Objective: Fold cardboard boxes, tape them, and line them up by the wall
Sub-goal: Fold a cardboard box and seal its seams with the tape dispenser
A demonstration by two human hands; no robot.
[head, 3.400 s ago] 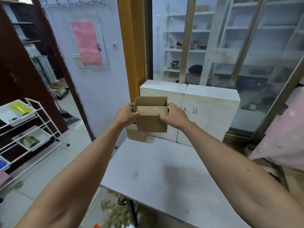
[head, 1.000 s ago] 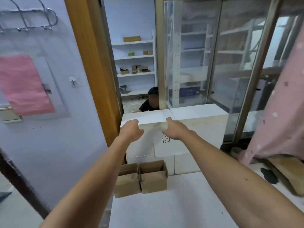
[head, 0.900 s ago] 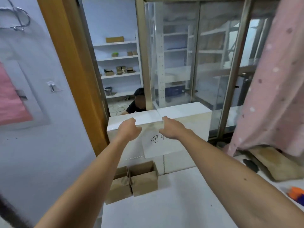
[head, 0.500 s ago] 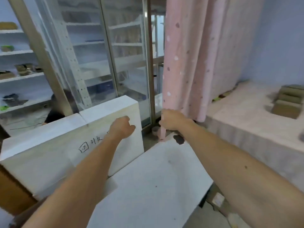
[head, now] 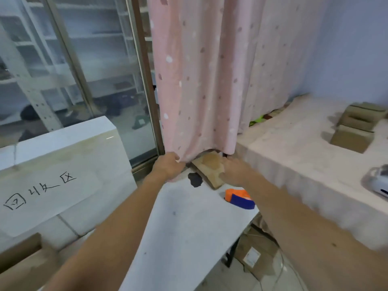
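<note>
A stack of flat brown cardboard (head: pixel 210 164) lies at the far corner of the white table (head: pixel 189 227), partly under the hem of a pink dotted curtain (head: pixel 199 80). My left hand (head: pixel 168 166) grips the curtain hem and holds it off the cardboard. My right hand (head: pixel 235 171) is on the right end of the cardboard, thumb on top and fingers curled at its far edge; the view is blurred. An orange and blue tape dispenser (head: pixel 239 198) sits just in front of the cardboard. The tops of folded brown boxes (head: pixel 21 259) show at the lower left.
A white block with handwritten characters (head: pixel 63 175) stands along the table's left side, with glass doors (head: pixel 84 80) behind it. To the right is a bed (head: pixel 304 154) with several brown boxes (head: pixel 357 127). Flattened cardboard (head: pixel 258 255) lies on the floor under the table.
I have turned right, away from the folded boxes by the wall. Both hands left the white block; the left took the curtain hem and the right went down onto the flat cardboard.
</note>
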